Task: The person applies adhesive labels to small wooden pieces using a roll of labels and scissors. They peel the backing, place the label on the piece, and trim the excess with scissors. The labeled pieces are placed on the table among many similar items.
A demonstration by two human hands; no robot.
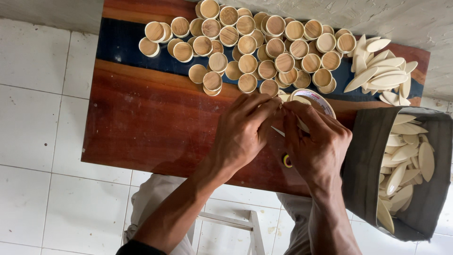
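**Hands Working a Small Piece Beside an Open Tub at the Far Edge of the Tabletop**

The largest item was the wooden tabletop (141, 118), reddish brown with a dark blue band running left to right along its far part. It stood over a white tiled floor (33, 141).

At the right, a dark fabric bag (365, 160) hung open beside the table, holding many pale, flat, oval wooden pieces. A smaller loose heap of the same ovals (382, 75) lay on the far right of the table.

Across the far centre lay a wide spread of round wooden discs (255, 42) with light rims, touching and overlapping.

The left hand (243, 132) and right hand (314, 144) met just near of the discs. The fingertips of both were pressed together at one spot, pinching a small pale piece (279, 131) that was almost wholly hidden; its kind could not be told. Just beyond the right hand stood a small round white tub (314, 98), open, partly covered by the fingers.

Handling judgement: the piece appeared thin, light and stiff, probably easy to drop or snap if bent. It was best taken by its edges between thumb and forefinger.

Obstructions: the tub was touching or nearly touching the working spot, and the nearest discs lay just beside the left fingertips. A small yellow-and-black ring (287, 161) lay on the table under the right wrist. Near of the table, a white stool frame (231, 222) showed between the person's knees.
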